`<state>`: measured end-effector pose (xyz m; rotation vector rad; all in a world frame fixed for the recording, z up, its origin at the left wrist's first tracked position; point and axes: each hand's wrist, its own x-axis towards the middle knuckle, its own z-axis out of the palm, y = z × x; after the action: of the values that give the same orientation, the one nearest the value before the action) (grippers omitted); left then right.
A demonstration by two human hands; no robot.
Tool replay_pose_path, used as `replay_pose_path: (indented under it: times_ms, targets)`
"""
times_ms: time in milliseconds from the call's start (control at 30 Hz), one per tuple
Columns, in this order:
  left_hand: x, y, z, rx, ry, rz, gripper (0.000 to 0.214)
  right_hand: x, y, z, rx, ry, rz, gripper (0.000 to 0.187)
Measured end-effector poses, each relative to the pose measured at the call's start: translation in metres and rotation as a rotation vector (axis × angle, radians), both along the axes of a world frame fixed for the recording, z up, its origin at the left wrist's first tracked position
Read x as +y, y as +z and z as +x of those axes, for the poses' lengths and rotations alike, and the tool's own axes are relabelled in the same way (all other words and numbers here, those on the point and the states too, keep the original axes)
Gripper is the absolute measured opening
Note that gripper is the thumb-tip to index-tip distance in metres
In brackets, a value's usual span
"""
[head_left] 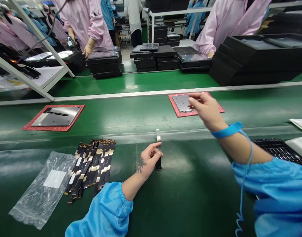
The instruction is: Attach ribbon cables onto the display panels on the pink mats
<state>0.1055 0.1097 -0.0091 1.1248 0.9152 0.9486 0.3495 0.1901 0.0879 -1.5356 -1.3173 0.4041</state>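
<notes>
One strip [159, 163] pinched mid-length at the green counter [190, 197].
The left hand [149, 159] holds it between thumb and fingers, seemingly to leave both ends free; the right hand [206, 110] hovers by a panel [181, 102] on a red pad [187, 114], fingertips nearly together, and whether they grip anything I cannot tell. More strips [91, 168] lie bunched next to a bag [39, 194], probably to keep them within the left hand's reach.

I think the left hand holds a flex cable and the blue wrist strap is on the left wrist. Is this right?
Not fully: the head view shows the blue wrist strap on the right hand's wrist. The left hand does hold a flex cable.
</notes>
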Motion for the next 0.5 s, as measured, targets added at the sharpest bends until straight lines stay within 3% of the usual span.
replay_pose_path:
  times_ms: [100, 200, 333, 500]
  targets:
    - [0.0, -0.001, 0.0, 0.004, -0.013, 0.005, 0.032, 0.027, 0.001, 0.045, -0.271, -0.342, -0.375, 0.031]
    - [-0.002, 0.0, 0.001, 0.023, -0.027, 0.009, 0.031, 0.037, -0.002, 0.083, -0.362, -0.456, -0.622, 0.047]
    - [-0.003, 0.004, 0.002, 0.065, -0.05, 0.021, 0.031, 0.044, -0.013, 0.116, -0.383, -0.549, -0.869, 0.058]
    - [-0.004, 0.008, 0.003, 0.107, -0.074, 0.046, 0.029, 0.068, -0.033, 0.135, -0.407, -0.487, -0.996, 0.073]
